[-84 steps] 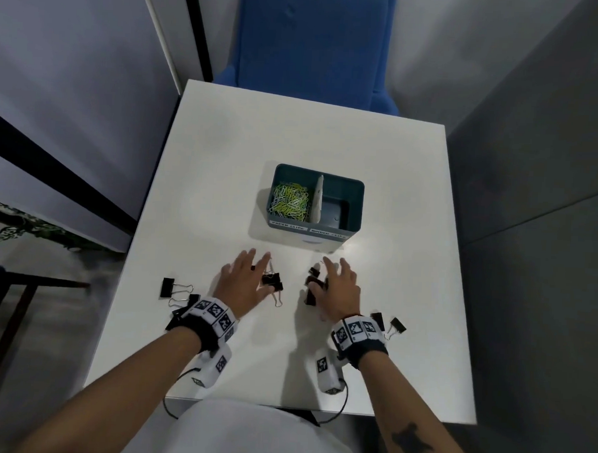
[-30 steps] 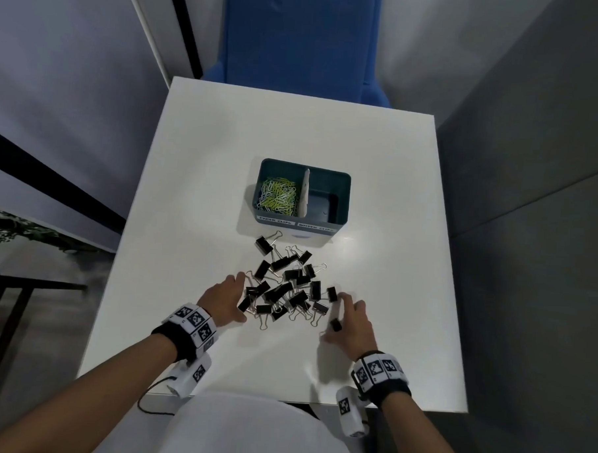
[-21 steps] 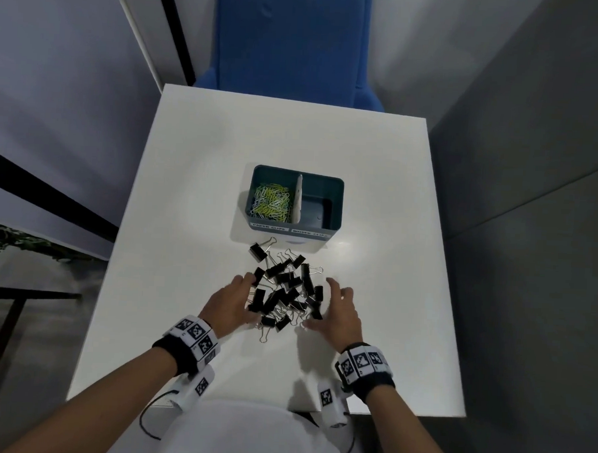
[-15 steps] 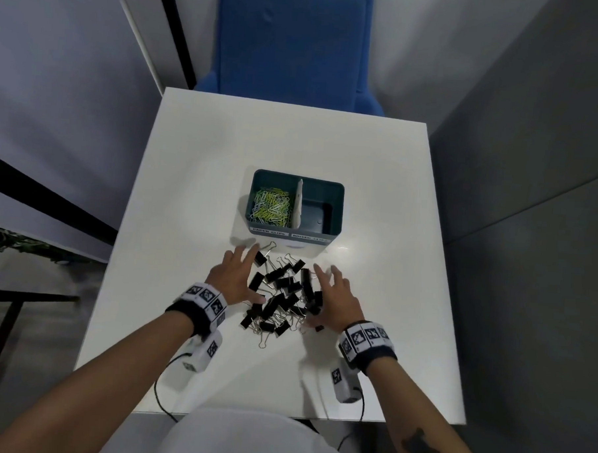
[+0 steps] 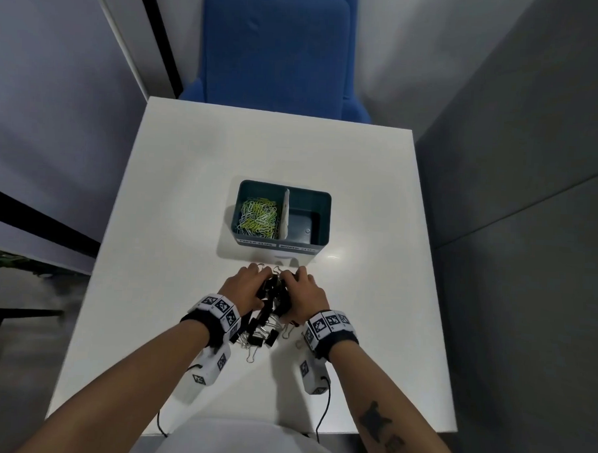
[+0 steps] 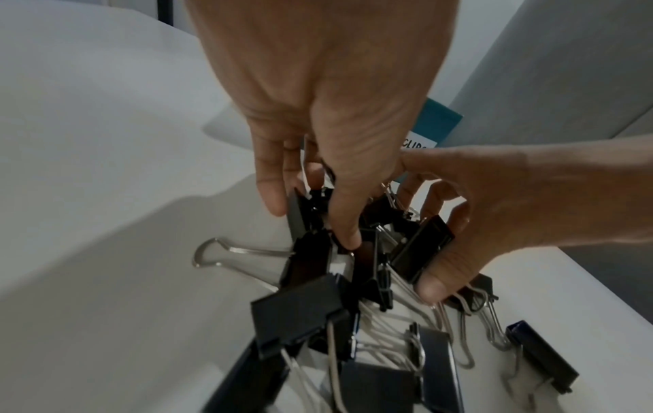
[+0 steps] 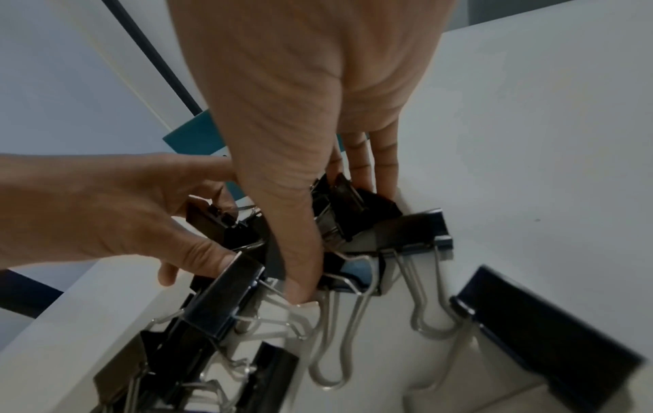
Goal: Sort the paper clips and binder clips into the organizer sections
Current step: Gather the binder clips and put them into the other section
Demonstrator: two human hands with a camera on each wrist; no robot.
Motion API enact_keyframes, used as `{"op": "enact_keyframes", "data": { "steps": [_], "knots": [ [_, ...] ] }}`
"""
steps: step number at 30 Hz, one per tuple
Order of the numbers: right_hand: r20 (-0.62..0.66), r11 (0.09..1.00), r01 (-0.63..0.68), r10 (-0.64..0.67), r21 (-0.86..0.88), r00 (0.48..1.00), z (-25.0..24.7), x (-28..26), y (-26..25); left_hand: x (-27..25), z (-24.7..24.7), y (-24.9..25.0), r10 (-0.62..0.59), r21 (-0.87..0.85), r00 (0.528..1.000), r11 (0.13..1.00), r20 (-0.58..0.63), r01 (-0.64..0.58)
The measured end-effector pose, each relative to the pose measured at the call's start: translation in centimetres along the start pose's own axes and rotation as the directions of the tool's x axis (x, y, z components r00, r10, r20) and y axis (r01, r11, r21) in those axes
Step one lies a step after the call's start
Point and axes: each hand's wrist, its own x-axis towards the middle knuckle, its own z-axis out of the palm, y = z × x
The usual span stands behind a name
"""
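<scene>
On the table [image 5: 196,194] the organizer [image 5: 320,206] stands behind the binder clips [image 5: 264,326], paper clips [image 5: 258,217] in its left section, while the left hand [image 5: 241,289] and right hand [image 5: 303,295] flank the pile.

- White square worktop [image 5: 189,194], glossy, faint glare near its middle.
- Blue upholstered chair [image 5: 276,47] pushed against the far edge.
- Grey partition panels [image 5: 533,168] right; pale wall [image 5: 50,88] with black strips left.
</scene>
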Motion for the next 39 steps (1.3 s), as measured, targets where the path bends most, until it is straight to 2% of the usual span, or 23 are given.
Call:
{"op": "enact_keyframes", "data": {
  "steps": [5, 10, 14, 20, 24, 26, 29, 34, 37, 39],
  "knots": [
    [-0.04, 0.997, 0.019, -0.016, 0.071, 0.999, 0.0, -0.4, 0.3, -0.6, -0.4, 1.0, 0.037, 0.048, 0.993, 0.998, -0.117, -0.031],
    [-0.175, 0.995, 0.048, -0.032, 0.093, 0.984, 0.4, -1.4, 0.1, -1.6, -1.5, 2.4, 0.076, 0.133, 0.983, 0.99, -0.165, -0.054],
    [-0.236, 0.972, 0.007, 0.05, 0.234, 0.97, 0.0, -2.2, -0.1, -2.8, -2.5, 3.6, 0.082, 0.144, 0.965, 0.988, -0.25, -0.047],
    [-0.245, 0.915, -0.042, 0.152, 0.401, 0.958, -0.6, -3.7, 0.2, -3.6, -7.0, 6.2, 0.103, -0.046, 0.876, 0.989, -0.471, -0.141],
    [-0.286, 0.886, -0.018, 0.169, 0.464, 0.943, -2.2, -4.8, 0.1, -1.0, -10.9, 7.8, 0.035, -0.184, 0.843, 0.97, -0.537, -0.157],
    [-0.315, 0.887, -0.011, 0.176, 0.461, 0.933, -3.8, -4.9, -0.1, 0.4, -12.2, 8.1, 0.003, -0.214, 0.846, 0.967, -0.533, -0.139],
    [-0.39, 0.886, 0.003, 0.201, 0.463, 0.899, -6.8, -4.5, -0.2, 1.5, -12.9, 8.2, -0.013, -0.234, 0.885, 0.966, -0.465, -0.109],
    [-0.533, 0.916, 0.013, 0.221, 0.401, 0.817, -12.1, -1.2, -0.3, -0.6, -11.0, 6.5, -0.001, -0.167, 0.839, 0.98, -0.544, -0.107],
    [-0.513, 0.922, -0.005, 0.22, 0.388, 0.83, -13.9, 0.9, -0.5, -2.3, -8.2, 4.4, -0.015, -0.154, 0.881, 0.986, -0.473, -0.066],
    [-0.516, 0.932, -0.032, 0.229, 0.361, 0.825, -14.2, 1.2, -0.5, -3.2, -6.2, 2.6, -0.031, -0.115, 0.932, 0.993, -0.361, -0.012]
  ]
}}
